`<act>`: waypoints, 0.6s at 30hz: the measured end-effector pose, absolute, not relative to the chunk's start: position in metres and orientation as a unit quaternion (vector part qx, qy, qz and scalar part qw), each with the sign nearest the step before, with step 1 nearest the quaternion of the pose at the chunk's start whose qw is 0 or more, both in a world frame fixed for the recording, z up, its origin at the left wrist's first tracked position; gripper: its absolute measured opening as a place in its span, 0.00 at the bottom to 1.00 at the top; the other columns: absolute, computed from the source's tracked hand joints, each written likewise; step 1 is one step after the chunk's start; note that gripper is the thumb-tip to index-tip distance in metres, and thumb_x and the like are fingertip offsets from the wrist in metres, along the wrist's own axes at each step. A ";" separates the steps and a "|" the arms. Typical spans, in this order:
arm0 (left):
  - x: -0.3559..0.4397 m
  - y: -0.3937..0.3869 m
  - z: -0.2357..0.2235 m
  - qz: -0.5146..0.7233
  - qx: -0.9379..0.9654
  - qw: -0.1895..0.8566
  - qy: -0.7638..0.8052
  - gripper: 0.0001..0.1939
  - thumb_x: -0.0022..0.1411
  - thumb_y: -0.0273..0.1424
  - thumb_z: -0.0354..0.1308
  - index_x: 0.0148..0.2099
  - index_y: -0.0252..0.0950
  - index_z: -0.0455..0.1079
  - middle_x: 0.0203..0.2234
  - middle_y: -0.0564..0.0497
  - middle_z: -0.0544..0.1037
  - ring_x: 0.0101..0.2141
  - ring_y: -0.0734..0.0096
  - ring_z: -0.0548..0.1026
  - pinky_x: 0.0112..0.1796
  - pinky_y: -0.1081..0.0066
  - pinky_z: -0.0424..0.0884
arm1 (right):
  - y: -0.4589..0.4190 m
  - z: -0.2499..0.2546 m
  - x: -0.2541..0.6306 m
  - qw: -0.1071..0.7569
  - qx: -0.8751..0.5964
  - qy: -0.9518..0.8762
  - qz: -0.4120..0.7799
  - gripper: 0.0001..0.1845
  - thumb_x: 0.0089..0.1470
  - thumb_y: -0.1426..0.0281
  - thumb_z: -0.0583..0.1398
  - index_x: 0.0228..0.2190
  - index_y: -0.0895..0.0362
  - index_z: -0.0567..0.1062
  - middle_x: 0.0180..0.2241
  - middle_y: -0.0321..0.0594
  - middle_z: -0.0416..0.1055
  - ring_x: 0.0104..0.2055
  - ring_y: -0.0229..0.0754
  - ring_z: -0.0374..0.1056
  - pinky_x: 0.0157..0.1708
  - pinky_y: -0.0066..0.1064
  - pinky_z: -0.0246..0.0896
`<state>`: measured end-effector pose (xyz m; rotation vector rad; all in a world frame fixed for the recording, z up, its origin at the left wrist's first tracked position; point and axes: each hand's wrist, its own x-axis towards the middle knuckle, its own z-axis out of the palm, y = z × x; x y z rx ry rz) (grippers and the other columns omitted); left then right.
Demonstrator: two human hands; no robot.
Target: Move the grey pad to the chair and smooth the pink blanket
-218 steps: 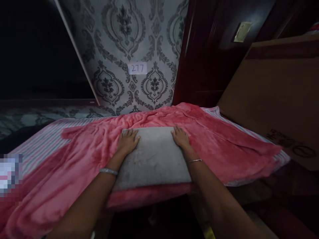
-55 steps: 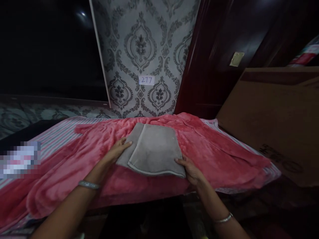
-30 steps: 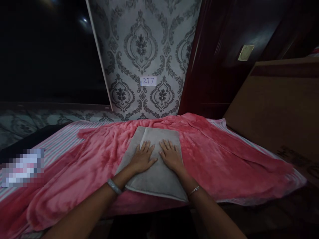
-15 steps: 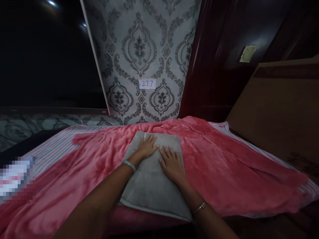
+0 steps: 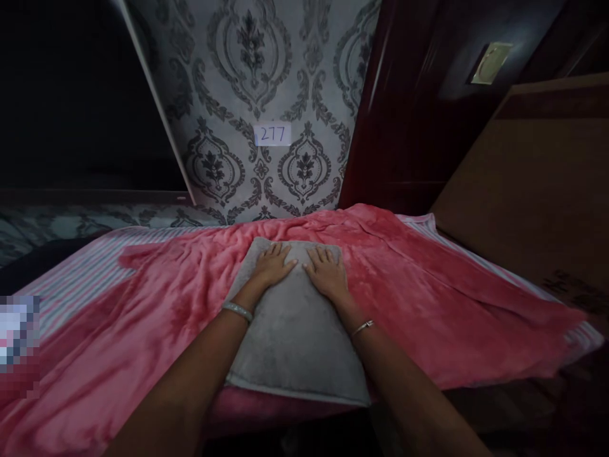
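A grey folded cloth, soft and roughly rectangular, lies flat in the middle of a rumpled pink blanket. My left hand rests palm down on the cloth's upper left part, fingers stretched out. On its upper right part lies my right hand, flat too, with the fingers pointing away from me. The thumbs are close together but apart. Neither hand grips anything. The cloth's near edge is straight and hangs close to the front of the blanket.
Under the blanket shows a striped sheet. A large dark screen stands at the left, before patterned wallpaper bearing a paper marked 277. At the right are a dark red panel and a big cardboard box.
My right hand has slid forward over the cloth to its far edge, level with my left hand. The camera view has shifted slightly; the cloth stays flat.
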<state>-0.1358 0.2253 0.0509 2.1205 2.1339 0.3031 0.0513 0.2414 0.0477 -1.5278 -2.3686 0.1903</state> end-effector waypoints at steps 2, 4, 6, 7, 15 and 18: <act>-0.137 0.226 0.049 0.099 0.700 0.063 0.705 0.37 0.70 0.51 0.39 0.73 0.38 0.49 0.72 0.40 0.47 0.71 0.52 0.46 0.66 0.51 0.47 | 0.245 0.041 0.051 0.155 -0.538 -0.827 0.055 0.31 0.68 0.54 0.47 0.68 0.50 0.58 0.71 0.43 0.49 0.72 0.57 0.43 0.67 0.59 0.33; -0.137 0.227 0.048 0.097 0.701 0.065 0.704 0.37 0.70 0.50 0.39 0.73 0.37 0.48 0.72 0.40 0.46 0.71 0.53 0.45 0.67 0.51 0.46 | 0.245 0.035 0.051 0.160 -0.536 -0.827 0.050 0.31 0.68 0.54 0.47 0.68 0.50 0.58 0.70 0.43 0.50 0.71 0.57 0.43 0.67 0.59 0.32; -0.137 0.227 0.048 0.096 0.702 0.064 0.703 0.37 0.70 0.50 0.39 0.73 0.36 0.48 0.72 0.39 0.46 0.71 0.54 0.45 0.67 0.51 0.45 | 0.244 0.032 0.052 0.165 -0.537 -0.826 0.048 0.31 0.68 0.54 0.47 0.68 0.50 0.57 0.70 0.43 0.50 0.71 0.57 0.44 0.67 0.59 0.33; -0.136 0.226 0.049 0.097 0.701 0.061 0.704 0.37 0.70 0.50 0.39 0.73 0.35 0.48 0.72 0.39 0.47 0.71 0.54 0.45 0.67 0.51 0.45 | 0.243 0.031 0.052 0.166 -0.537 -0.826 0.047 0.31 0.68 0.55 0.46 0.68 0.50 0.57 0.70 0.43 0.51 0.71 0.57 0.44 0.67 0.59 0.33; -0.109 0.162 0.053 0.090 0.758 0.060 0.644 0.39 0.68 0.52 0.46 0.72 0.34 0.50 0.72 0.37 0.49 0.71 0.48 0.44 0.67 0.45 0.40 | 0.244 0.030 0.054 0.175 -0.533 -0.827 0.032 0.31 0.68 0.55 0.46 0.67 0.51 0.59 0.69 0.44 0.53 0.70 0.56 0.45 0.67 0.59 0.33; -0.112 0.111 0.043 0.103 0.810 0.068 0.574 0.39 0.66 0.53 0.49 0.73 0.43 0.49 0.73 0.43 0.45 0.71 0.50 0.40 0.68 0.44 0.37 | 0.244 0.030 0.054 0.173 -0.533 -0.828 0.037 0.31 0.68 0.56 0.45 0.68 0.51 0.58 0.70 0.44 0.52 0.71 0.57 0.45 0.67 0.59 0.33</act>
